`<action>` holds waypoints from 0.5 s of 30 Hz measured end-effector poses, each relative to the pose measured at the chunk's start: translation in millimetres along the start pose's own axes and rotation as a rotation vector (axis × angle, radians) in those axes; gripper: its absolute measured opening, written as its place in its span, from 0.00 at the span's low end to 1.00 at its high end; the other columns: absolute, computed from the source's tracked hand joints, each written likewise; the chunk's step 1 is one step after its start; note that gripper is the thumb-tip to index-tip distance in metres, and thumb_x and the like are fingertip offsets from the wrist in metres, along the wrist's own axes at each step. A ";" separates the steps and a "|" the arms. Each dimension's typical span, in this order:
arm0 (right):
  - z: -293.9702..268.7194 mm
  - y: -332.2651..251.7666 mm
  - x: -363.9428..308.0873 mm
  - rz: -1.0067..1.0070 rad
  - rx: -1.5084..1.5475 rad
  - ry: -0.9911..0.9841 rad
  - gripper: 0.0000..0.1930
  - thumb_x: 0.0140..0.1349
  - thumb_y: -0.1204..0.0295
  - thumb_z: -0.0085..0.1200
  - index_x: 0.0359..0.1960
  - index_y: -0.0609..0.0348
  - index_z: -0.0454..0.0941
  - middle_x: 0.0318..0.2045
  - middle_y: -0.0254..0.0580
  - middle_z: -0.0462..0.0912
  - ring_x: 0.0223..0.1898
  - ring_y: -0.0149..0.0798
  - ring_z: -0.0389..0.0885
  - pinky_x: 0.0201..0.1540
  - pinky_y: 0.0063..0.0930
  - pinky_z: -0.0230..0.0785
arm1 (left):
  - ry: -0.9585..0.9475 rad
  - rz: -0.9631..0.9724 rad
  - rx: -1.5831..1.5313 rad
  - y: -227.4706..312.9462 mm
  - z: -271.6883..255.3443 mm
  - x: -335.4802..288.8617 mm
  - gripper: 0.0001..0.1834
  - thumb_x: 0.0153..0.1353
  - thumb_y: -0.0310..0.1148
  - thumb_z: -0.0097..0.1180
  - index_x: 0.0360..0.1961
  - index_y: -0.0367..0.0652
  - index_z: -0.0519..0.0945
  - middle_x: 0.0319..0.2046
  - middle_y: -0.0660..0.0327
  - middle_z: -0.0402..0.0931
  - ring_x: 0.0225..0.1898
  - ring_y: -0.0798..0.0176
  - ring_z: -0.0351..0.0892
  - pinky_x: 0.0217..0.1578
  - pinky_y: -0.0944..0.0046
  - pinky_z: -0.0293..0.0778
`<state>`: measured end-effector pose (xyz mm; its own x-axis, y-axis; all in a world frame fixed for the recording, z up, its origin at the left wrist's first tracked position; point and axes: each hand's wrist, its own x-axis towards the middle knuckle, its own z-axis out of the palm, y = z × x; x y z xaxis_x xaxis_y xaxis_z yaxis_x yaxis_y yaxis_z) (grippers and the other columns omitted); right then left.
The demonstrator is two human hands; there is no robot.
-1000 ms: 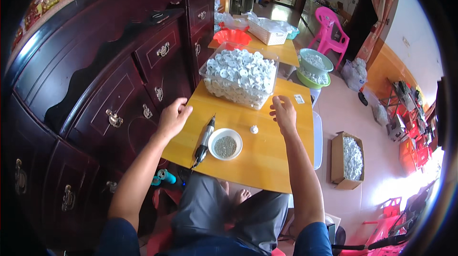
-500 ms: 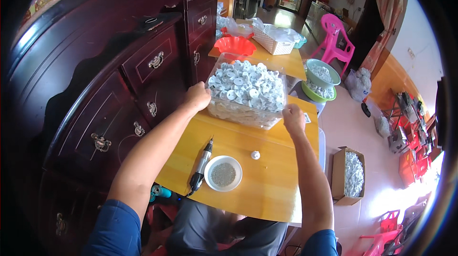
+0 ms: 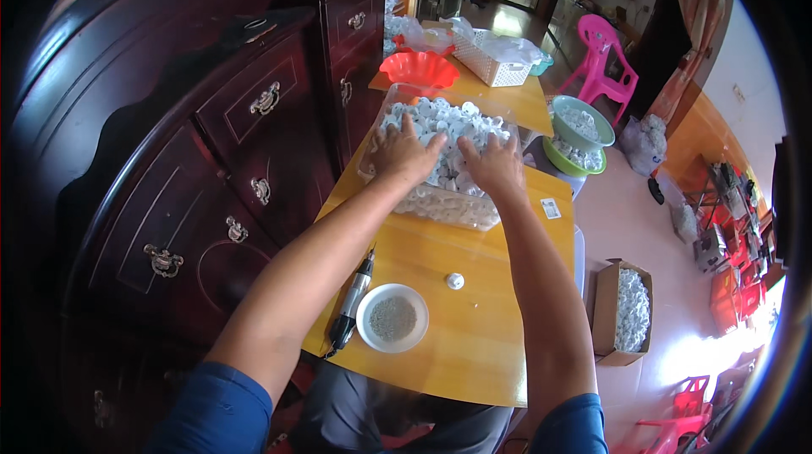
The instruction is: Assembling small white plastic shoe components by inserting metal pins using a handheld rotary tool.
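Observation:
A clear plastic bin [image 3: 448, 207] heaped with small white plastic parts [image 3: 461, 121] stands toward the far side of the wooden table [image 3: 474, 344]. My left hand [image 3: 406, 154] rests on the heap with its fingers spread, left of the middle. Beside it, my right hand [image 3: 493, 165] lies on the parts the same way, fingers apart. Neither hand grips anything that I can see. Nearer to me are an electric screwdriver [image 3: 352, 302], a white bowl [image 3: 419, 337] of tiny metal pieces and a single white part [image 3: 455, 281].
Dark wooden cabinets [image 3: 254, 149] line the left. Behind the bin are a red scalloped bowl [image 3: 419, 71] and a white basket [image 3: 491, 60]. Stacked basins [image 3: 584, 128], a pink chair [image 3: 605, 69] and a cardboard box [image 3: 607, 310] of white parts stand to the right.
Both hands have left the bin's sides and moved inward onto the white parts, their fingers opening. The bin still stands on the table.

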<state>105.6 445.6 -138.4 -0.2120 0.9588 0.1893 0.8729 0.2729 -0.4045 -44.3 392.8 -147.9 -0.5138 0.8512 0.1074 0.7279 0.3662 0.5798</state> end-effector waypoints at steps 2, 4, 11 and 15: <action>5.4 -8.2 -2.9 0.084 -0.102 0.034 0.42 0.62 0.36 0.40 0.67 0.58 0.65 0.69 0.68 0.53 0.67 0.63 0.59 0.68 0.51 0.51 | -0.027 0.019 0.028 5.7 6.8 -0.5 0.48 0.61 0.66 0.43 0.72 0.42 0.53 0.70 0.45 0.53 0.73 0.42 0.44 0.65 0.33 0.51; 10.8 -4.2 -2.9 0.089 -0.045 0.078 0.39 0.62 0.37 0.41 0.64 0.56 0.69 0.69 0.64 0.54 0.67 0.62 0.58 0.67 0.54 0.50 | -0.032 -0.007 0.031 12.8 9.5 -1.1 0.47 0.62 0.66 0.41 0.71 0.42 0.55 0.69 0.47 0.55 0.73 0.43 0.46 0.64 0.32 0.52; 11.2 -1.3 -0.3 0.028 0.099 0.092 0.33 0.62 0.43 0.44 0.59 0.56 0.74 0.63 0.55 0.67 0.63 0.59 0.65 0.62 0.55 0.57 | 0.020 0.007 -0.006 27.0 16.4 8.5 0.41 0.63 0.63 0.42 0.68 0.45 0.62 0.67 0.48 0.61 0.67 0.42 0.59 0.62 0.39 0.59; 11.6 3.2 4.4 0.004 0.187 0.128 0.29 0.63 0.47 0.46 0.55 0.57 0.77 0.58 0.57 0.72 0.60 0.59 0.69 0.60 0.52 0.62 | 0.054 0.068 -0.040 20.0 19.1 8.4 0.38 0.64 0.61 0.43 0.66 0.45 0.67 0.63 0.49 0.67 0.64 0.43 0.65 0.62 0.47 0.62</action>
<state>102.4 451.6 -149.3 -0.1405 0.9453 0.2944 0.7746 0.2902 -0.5620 -25.4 414.4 -150.8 -0.4888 0.8514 0.1903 0.7433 0.2922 0.6017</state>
